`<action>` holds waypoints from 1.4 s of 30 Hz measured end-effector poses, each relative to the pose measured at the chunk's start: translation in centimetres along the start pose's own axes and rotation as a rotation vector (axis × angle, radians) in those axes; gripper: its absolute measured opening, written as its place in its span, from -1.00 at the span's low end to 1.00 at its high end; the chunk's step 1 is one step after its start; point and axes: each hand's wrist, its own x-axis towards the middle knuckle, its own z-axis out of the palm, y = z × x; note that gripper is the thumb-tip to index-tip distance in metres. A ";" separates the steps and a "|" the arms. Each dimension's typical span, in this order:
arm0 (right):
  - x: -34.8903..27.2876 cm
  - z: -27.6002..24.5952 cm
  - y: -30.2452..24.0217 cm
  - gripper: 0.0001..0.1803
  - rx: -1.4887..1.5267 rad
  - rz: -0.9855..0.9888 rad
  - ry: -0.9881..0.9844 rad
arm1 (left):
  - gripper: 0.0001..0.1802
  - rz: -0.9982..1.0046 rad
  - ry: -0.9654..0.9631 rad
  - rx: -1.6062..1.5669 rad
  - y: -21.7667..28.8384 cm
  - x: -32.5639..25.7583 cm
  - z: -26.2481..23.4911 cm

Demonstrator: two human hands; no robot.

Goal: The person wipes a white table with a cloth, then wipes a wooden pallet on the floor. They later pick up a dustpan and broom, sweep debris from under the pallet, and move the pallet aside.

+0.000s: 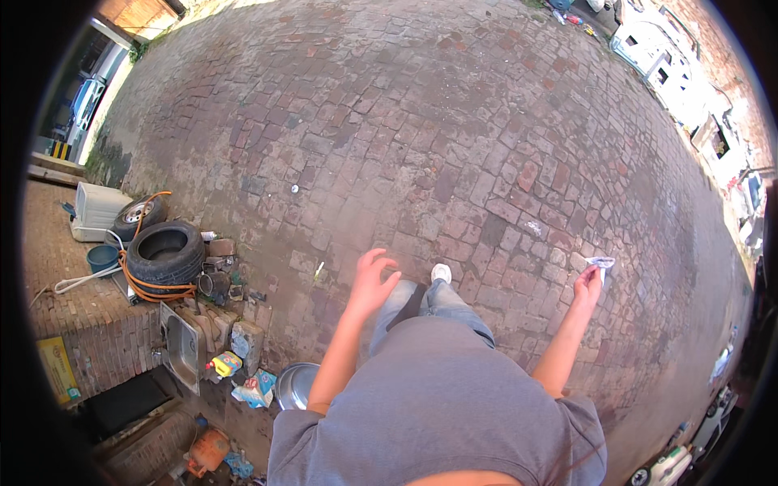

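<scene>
Right hand (587,285) pinches a crumpled pale scrap (600,263) above brick paving (389,146)

At the right of the frame, a person's right hand grips the scrap between thumb and fingers, away from the body. The scrap is whitish with a purple tint, and it sticks out past the fingertips; whether it is paper or cloth cannot be told. Near the middle of the frame, the left hand (375,279) is raised with its fingers loosely bent and a clear gap between thumb and forefinger.

The person wears a grey T-shirt (429,389) and blue jeans (455,310), and a white shoe (441,273) shows just right of the left hand.

At the left of the frame, a black tire (188,261) lies beside a rimmed wheel (130,215), with an orange hose (159,291) along its lower edge. A teal bowl (102,257) sits near them. Toward the lower left are a metal sink (183,350), a yellow bottle (228,364), a white-and-blue bag (257,390) and a round metal basin (297,385), the last just left of the left forearm. An orange gas cylinder (210,448) stands out below them.
</scene>
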 end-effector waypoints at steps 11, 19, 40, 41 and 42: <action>13.1 45.2 35.8 -0.85 -0.076 0.340 -0.167 | -0.86 -0.523 0.368 0.022 -10.4 28.5 -10.5; 21.8 56.8 42.3 -0.87 -0.124 0.167 0.023 | -0.86 -0.075 0.404 -0.143 -3.4 64.9 -20.0; 51.3 119.1 92.4 -0.85 -0.120 0.411 -0.294 | -0.77 -0.332 0.451 0.037 -10.7 127.1 -33.8; 52.3 120.8 94.7 -0.85 -0.107 0.445 -0.338 | -0.78 -0.353 0.476 0.038 -12.0 129.1 -34.6; 53.6 122.0 96.6 -0.85 -0.124 0.434 -0.278 | -0.78 -0.378 0.440 0.061 -13.0 131.5 -35.2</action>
